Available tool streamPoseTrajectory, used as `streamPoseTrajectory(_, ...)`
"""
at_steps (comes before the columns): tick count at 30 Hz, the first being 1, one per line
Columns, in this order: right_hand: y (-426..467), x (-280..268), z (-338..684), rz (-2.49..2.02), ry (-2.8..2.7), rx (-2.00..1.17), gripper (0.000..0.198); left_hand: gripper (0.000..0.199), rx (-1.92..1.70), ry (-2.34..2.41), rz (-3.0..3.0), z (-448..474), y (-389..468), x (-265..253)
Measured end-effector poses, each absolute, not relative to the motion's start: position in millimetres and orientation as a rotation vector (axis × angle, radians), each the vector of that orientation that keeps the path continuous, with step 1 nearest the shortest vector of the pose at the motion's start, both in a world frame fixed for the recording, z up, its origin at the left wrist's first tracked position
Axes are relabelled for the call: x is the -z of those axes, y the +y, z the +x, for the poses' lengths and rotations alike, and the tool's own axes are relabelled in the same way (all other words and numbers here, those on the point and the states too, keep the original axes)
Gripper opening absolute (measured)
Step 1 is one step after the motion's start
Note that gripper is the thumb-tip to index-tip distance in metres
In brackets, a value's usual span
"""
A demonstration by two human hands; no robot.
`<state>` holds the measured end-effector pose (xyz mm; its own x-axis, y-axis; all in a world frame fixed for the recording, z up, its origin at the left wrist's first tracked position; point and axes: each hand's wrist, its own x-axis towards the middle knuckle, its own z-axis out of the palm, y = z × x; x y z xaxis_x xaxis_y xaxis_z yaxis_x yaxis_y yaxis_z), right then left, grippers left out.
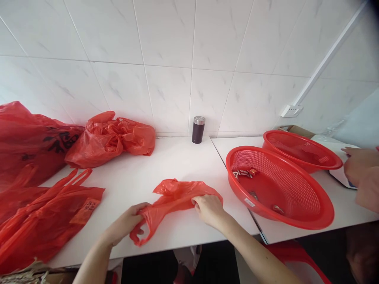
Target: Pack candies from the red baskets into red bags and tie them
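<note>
A red plastic seat (pixel 299 256) shows under the table edge at lower right. Above it, at the near part of a white table (pixel 177 159), the left hand (pixel 136 217) grasps the handle end of a limp red plastic carrier bag (pixel 173 203), a loop hanging by its fingers. The right hand (pixel 209 210) grips the same bag near its right end, fingers bent onto the film. The bag lies stretched between the two hands, low over the tabletop.

To the left rests a red handled bag (pixel 50 221) with a printed orange patch (pixel 85 211). To the right, a large red perforated plastic basket (pixel 327 215) stands across the table seam, a few small wrapped packets (pixel 245 173) inside. Behind it is a second red basket (pixel 336 158), with another person's hand (pixel 361 167) near it at the right edge.

Farther back are a bulging red bag with black lettering (pixel 38 144), a crumpled red bag (pixel 109 138) beside it, and an upright dark tumbler with a silver lid (pixel 198 130) near the tiled wall (pixel 168 35), which bears a white socket strip (pixel 291 111).
</note>
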<state>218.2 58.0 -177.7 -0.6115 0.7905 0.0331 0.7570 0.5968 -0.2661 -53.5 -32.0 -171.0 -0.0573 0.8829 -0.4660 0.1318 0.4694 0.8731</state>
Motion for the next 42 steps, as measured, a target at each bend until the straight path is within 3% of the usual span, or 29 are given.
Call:
streamPoseTrajectory(5,61,153,229,-1.27,-2.639,-0.557,0.014,0.043,-1.46,1.658,0.847,-77,-25,162)
streamPoseTrajectory(8,65,150,223,-1.325,-2.564,-0.529,0.027,0.025,-1.979,1.749,1.138,-35,-39,126)
streamPoseTrajectory(10,68,156,217,-1.366,-2.543,-0.426,0.038,0.02,-2.083,1.717,1.519,6,-58,98)
streamPoseTrajectory(13,69,168,209,-1.347,-2.574,-0.319,0.062,0.017,-1.859,1.814,2.017,58,-75,78)
streamPoseTrajectory(16,63,169,200,-1.318,-2.729,-0.232,0.076,0.017,-1.145,2.005,2.321,80,-53,102)
streamPoseTrajectory(22,56,153,205,-1.38,-2.971,-0.16,0.085,0.032,-0.422,2.544,2.039,24,33,183)
streamPoseTrajectory(26,61,147,224,-1.418,-2.963,-0.179,0.082,0.046,-0.307,2.647,1.81,-25,45,177)
streamPoseTrajectory(30,65,133,239,-1.466,-2.874,-0.249,0.082,0.055,-0.169,2.399,1.802,-39,32,160)
streamPoseTrajectory(34,76,98,271,-1.017,-2.556,-0.803,0.052,0.041,-0.349,2.092,1.876,-42,13,156)
streamPoseTrajectory(37,105,69,309,-0.935,-2.229,-0.85,0.038,0.035,-0.559,1.991,1.869,-48,3,154)
streamPoseTrajectory(40,148,63,352,-1.313,-2.24,-0.638,0.047,0.041,-0.59,1.92,1.871,-48,0,152)
streamPoseTrajectory(42,174,77,377,-1.695,-2.364,-0.649,0.073,0.045,-0.576,1.894,1.827,-42,0,154)
